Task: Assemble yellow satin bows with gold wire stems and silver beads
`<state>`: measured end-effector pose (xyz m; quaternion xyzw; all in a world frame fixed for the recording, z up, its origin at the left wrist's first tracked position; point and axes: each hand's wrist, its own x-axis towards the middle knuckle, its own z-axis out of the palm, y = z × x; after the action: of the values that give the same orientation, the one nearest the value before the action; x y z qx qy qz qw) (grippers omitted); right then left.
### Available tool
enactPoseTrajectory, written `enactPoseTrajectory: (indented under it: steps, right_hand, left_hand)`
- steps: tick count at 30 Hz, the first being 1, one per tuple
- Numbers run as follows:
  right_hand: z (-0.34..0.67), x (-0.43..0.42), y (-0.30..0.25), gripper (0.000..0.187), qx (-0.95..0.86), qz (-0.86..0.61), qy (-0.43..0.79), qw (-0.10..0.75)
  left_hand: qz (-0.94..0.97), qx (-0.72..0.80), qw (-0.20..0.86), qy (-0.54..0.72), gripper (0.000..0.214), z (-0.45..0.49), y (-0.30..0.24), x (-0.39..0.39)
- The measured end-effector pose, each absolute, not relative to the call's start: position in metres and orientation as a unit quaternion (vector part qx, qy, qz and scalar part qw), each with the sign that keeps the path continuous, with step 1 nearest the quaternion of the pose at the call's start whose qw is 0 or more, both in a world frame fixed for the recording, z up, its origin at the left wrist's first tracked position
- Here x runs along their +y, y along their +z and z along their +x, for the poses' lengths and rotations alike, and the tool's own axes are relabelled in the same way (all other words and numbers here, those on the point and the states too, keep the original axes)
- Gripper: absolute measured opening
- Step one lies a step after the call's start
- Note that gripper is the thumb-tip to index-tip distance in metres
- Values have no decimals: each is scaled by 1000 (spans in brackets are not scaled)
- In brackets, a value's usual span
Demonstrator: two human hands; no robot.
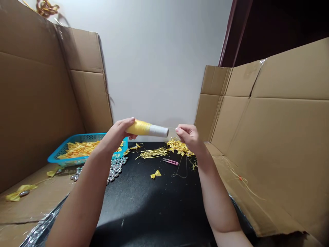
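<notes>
My left hand [122, 128] is wrapped round a cone-shaped spool of yellow thread [140, 127], raised above the black table. The spool's bare white end points right, toward my right hand [188, 135]. That hand is closed in a pinch just beyond the spool's tip, apart from it. Whatever its fingertips hold is too fine to make out; it may be thread. Below on the table lie a single yellow ribbon bow [155, 174] and pink-handled thread snips [170, 161].
A blue basket [55, 156] of yellow ribbon pieces stands left, beside silvery beads [117, 169]. Yellow twist ties [153, 153] and a pile of bows [178, 146] lie at the table's back. Cardboard walls [277, 137] enclose both sides.
</notes>
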<state>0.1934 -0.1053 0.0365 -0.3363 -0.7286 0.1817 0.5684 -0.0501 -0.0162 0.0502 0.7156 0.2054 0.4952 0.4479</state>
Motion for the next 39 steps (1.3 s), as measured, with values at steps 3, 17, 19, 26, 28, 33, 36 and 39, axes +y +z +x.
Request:
enactPoseTrajectory:
  steps: [3, 17, 19, 26, 28, 33, 36, 39]
  right_hand:
    - [199, -98, 34, 38, -717, -384, 131, 567]
    - [206, -92, 33, 36, -675, -425, 27, 603]
    - [208, -95, 33, 37, -674, -416, 24, 610]
    - [215, -108, 35, 40, -664, -383, -14, 642]
    - [218, -112, 37, 39, -657, -386, -43, 646]
    - [232, -110, 36, 39, -633, -399, -63, 660]
    - [243, -104, 33, 39, -618, -401, -59, 673]
    - [249, -103, 32, 39, -612, -391, -52, 685]
  left_hand:
    - [664, 274, 452, 528, 34, -46, 46, -2]
    - [848, 249, 316, 345, 37, -61, 47, -8]
    - [853, 238, 298, 356, 37, -64, 49, -11]
    - [836, 228, 290, 406, 33, -70, 52, -16]
    - [833, 231, 291, 409, 33, -71, 51, -14]
    - [816, 232, 339, 407, 34, -76, 48, -6]
    - [803, 248, 354, 410, 31, -77, 48, -5]
    - [789, 271, 347, 427, 20, -76, 48, -5]
